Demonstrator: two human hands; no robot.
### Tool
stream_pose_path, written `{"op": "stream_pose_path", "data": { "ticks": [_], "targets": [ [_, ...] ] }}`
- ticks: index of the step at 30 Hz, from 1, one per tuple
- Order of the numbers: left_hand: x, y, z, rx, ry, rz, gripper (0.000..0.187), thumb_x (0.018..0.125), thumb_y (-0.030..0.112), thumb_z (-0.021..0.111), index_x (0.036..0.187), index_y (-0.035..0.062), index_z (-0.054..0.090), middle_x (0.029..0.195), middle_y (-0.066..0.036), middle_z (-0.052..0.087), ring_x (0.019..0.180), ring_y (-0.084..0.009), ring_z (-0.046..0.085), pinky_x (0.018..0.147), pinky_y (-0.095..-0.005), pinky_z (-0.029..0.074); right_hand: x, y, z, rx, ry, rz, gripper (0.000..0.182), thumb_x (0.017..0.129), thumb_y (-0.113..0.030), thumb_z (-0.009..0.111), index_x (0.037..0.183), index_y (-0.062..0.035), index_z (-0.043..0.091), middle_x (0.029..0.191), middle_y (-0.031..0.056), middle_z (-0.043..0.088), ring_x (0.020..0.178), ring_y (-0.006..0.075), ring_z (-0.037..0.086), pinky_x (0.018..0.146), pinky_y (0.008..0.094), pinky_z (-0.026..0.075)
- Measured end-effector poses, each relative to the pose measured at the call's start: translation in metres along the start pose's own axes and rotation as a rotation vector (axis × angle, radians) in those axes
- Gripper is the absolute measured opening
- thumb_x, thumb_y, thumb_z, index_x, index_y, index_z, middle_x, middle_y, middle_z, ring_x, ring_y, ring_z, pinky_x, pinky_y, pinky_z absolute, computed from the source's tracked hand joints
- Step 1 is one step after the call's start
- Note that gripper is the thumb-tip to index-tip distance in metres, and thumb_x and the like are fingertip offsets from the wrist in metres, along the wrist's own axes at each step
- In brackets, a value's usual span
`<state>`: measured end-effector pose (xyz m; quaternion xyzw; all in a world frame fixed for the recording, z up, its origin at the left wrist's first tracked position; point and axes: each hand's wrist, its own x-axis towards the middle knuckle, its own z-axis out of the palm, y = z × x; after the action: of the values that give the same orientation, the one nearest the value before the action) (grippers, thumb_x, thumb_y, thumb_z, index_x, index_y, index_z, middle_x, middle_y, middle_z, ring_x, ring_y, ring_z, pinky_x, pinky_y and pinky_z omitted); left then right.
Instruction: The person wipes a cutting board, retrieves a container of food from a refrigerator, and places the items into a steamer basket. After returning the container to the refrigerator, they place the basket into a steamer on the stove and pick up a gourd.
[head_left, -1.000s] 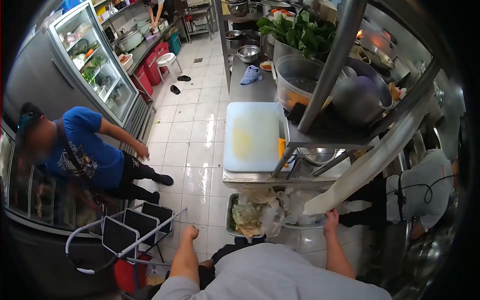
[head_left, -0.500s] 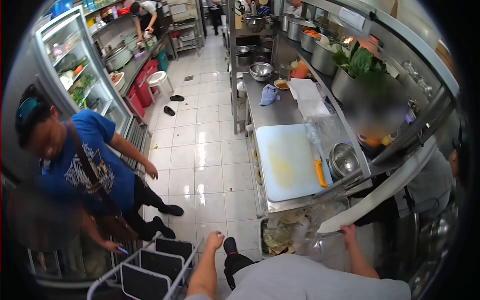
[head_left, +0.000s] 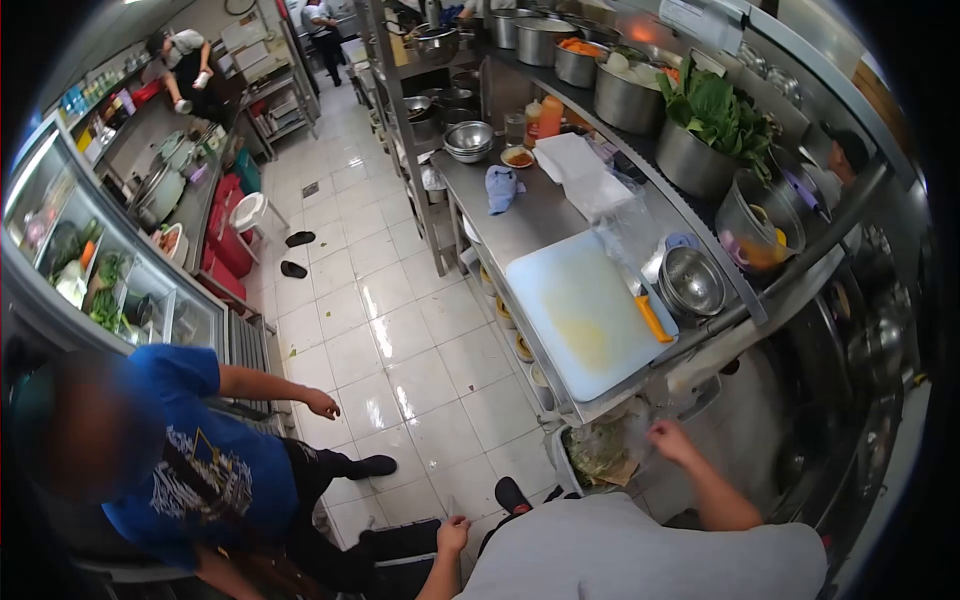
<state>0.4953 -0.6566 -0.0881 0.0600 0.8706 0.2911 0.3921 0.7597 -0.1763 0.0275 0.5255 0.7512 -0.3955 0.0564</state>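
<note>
My right hand [head_left: 674, 442] is beside a tub of food scraps [head_left: 600, 447] at the near end of the counter. Its fingers are curled close to clear plastic, and what they hold, if anything, cannot be made out. Just beyond this hand, a long whitish strip [head_left: 722, 352] runs below the counter rail. Low in front of me, my left hand [head_left: 452, 534] is loosely closed, with nothing visible in it. Next to it stands a folding step stool [head_left: 400, 543] with black treads. On the counter, a yellow-handled knife [head_left: 653, 318] lies along the edge of a white cutting board [head_left: 570, 300].
A person in a blue shirt [head_left: 215, 480] stands close on my left. Metal bowls [head_left: 692, 281] sit right of the board, and a pot of leafy greens [head_left: 700, 155] is on the shelf above. Black shoes [head_left: 295, 269] lie on the tiled floor; a glass-door fridge [head_left: 130, 270] lines the left side.
My view has turned and tilted. The whitish strip, earlier at my right hand, now appears farther from it. The person in blue looks closer, and the step stool shows less.
</note>
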Motion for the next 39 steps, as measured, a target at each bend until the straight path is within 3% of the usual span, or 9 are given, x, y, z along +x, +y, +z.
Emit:
{"op": "stream_pose_path", "data": {
  "ticks": [4, 8, 12, 14, 22, 26, 34, 36, 39],
  "targets": [
    [0.016, -0.005, -0.028, 0.006, 0.012, -0.004, 0.038, 0.082, 0.032, 0.065, 0.108, 0.0044, 0.068, 0.102, -0.018, 0.069, 0.098, -0.0302, 0.066, 0.087, -0.0373, 0.05, -0.007, -0.105, 0.054, 0.059, -0.281, -0.3, 0.026, 0.086, -0.027, 0.067, 0.098, -0.0046, 0.065, 0.088, 0.0073, 0.068, 0.081, 0.0177, 0.063, 0.074, 0.0315, 0.05],
    [0.029, 0.016, -0.054, 0.025, 0.021, 0.041, 0.039, 0.083, 0.031, 0.065, 0.109, 0.0028, 0.066, 0.098, -0.018, 0.07, 0.092, -0.0288, 0.067, 0.083, -0.0362, 0.051, 0.003, -0.2, 0.084, 0.105, -0.407, -0.501, 0.03, 0.088, -0.032, 0.063, 0.099, -0.0033, 0.062, 0.09, 0.0134, 0.066, 0.083, 0.0263, 0.064, 0.074, 0.036, 0.05],
    [0.047, 0.067, -0.078, -0.033, -0.009, 0.087, 0.041, 0.084, 0.032, 0.066, 0.112, 0.0029, 0.065, 0.099, -0.016, 0.07, 0.09, -0.0251, 0.066, 0.08, -0.035, 0.051, 0.016, -0.242, 0.085, 0.158, -0.347, -0.544, 0.028, 0.088, -0.029, 0.062, 0.1, -0.0046, 0.062, 0.096, 0.0148, 0.065, 0.092, 0.0294, 0.062, 0.08, 0.0384, 0.048],
    [0.061, 0.083, -0.088, -0.034, -0.015, 0.12, 0.042, 0.084, 0.033, 0.067, 0.114, 0.0032, 0.065, 0.1, -0.016, 0.07, 0.09, -0.0242, 0.066, 0.08, -0.0347, 0.051, 0.033, -0.241, 0.075, -0.051, -0.015, -0.64, 0.025, 0.083, -0.025, 0.065, 0.1, -0.0055, 0.063, 0.099, 0.0168, 0.064, 0.099, 0.0334, 0.059, 0.087, 0.041, 0.047],
    [0.198, 0.147, -0.137, -0.061, -0.028, 0.202, 0.052, 0.086, 0.04, 0.064, 0.122, 0.0034, 0.06, 0.114, -0.019, 0.064, 0.102, -0.0278, 0.063, 0.088, -0.036, 0.048, 0.141, -0.198, -0.005, -0.315, 0.804, -0.115, 0.039, 0.079, -0.011, 0.06, 0.116, 0.0016, 0.055, 0.123, 0.0205, 0.051, 0.118, 0.0375, 0.047, 0.104, 0.0446, 0.036],
    [0.264, 0.234, -0.175, 0.19, -0.036, 0.379, 0.053, 0.087, 0.038, 0.065, 0.124, 0.0008, 0.057, 0.115, -0.019, 0.063, 0.097, -0.0262, 0.063, 0.087, -0.0348, 0.048, 0.173, -0.188, -0.02, -0.377, 0.821, 0.136, 0.038, 0.08, -0.008, 0.056, 0.117, 0.0002, 0.055, 0.121, 0.0189, 0.053, 0.116, 0.0376, 0.048, 0.103, 0.045, 0.036],
    [0.34, 0.455, -0.189, 0.0, -0.118, 0.74, 0.055, 0.088, 0.033, 0.064, 0.13, -0.0004, 0.05, 0.113, -0.016, 0.061, 0.086, -0.0223, 0.062, 0.076, -0.0336, 0.05, 0.173, -0.198, -0.032, -0.327, 0.613, 0.34, 0.031, 0.074, -0.008, 0.06, 0.105, -0.0013, 0.058, 0.104, 0.0196, 0.061, 0.104, 0.0354, 0.057, 0.09, 0.0443, 0.046],
    [0.351, 0.51, -0.166, -0.312, -0.434, 0.537, 0.047, 0.093, 0.031, 0.058, 0.128, 0.0022, 0.049, 0.111, -0.014, 0.061, 0.089, -0.022, 0.062, 0.074, -0.0319, 0.05, 0.16, -0.203, -0.01, -0.285, 0.609, 0.403, 0.032, 0.074, -0.007, 0.06, 0.105, -0.0005, 0.057, 0.105, 0.0199, 0.061, 0.102, 0.0366, 0.058, 0.088, 0.0444, 0.047],
    [0.371, 0.594, -0.106, -0.429, -0.725, 0.475, 0.044, 0.094, 0.033, 0.056, 0.126, 0.0036, 0.048, 0.108, -0.014, 0.061, 0.085, -0.021, 0.063, 0.07, -0.0315, 0.052, 0.14, -0.239, 0.005, -0.232, 0.589, 0.489, 0.032, 0.074, -0.007, 0.059, 0.105, 0.0007, 0.057, 0.105, 0.0203, 0.06, 0.101, 0.038, 0.058, 0.087, 0.0446, 0.048]
  ]
}}
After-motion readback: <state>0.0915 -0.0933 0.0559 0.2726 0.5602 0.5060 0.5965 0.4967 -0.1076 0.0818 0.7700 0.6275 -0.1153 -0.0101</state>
